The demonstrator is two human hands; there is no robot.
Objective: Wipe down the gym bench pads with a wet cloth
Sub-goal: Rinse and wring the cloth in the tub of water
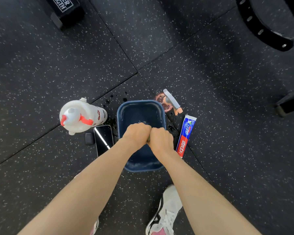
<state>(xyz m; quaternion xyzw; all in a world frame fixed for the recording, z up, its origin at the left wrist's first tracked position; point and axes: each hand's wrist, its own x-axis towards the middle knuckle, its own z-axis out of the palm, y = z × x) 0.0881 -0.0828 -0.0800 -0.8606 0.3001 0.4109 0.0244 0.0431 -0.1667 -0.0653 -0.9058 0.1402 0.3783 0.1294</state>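
Left hand (pixel 137 133) and right hand (pixel 160 140) clench the cloth (pixel 148 139) above the basin (pixel 121 114); splashes could soak the phone (pixel 103 139) beside it.

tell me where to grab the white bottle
Probably round the bottle body, just under the red cap, coming from the left: it seems to stand upright, and the phone and tub crowd its right side.
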